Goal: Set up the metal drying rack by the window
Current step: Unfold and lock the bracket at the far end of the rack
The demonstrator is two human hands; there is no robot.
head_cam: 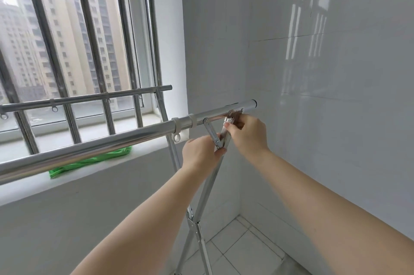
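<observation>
While both hands work at the near end of the drying rack, the step in hand looks like locking the folding brace that ties the front top rail to the slanted leg. Left hand: grip pressed together around the brace's lower hinge, where it meets the leg, thumb over the joint. Right hand: grip pinching the small bracket just under the rail, up and right of the left grip. Rack stands by the window, its rear rail beyond the grips, close to the sill; crossed legs reach the tiled floor below them. Judgement: brace is still folded into a V, so the next move calls for pushing the hinge straight until it seats, keeping fingertips out of the closing joint. Around: white clip rings on the rail just left of the grips; green cloth on the sill, further left and behind the rail, well apart. Tiled wall sits near the rail's capped end on the right, leaving little room to swing that side. Window bars lie beyond, no obstacle.
</observation>
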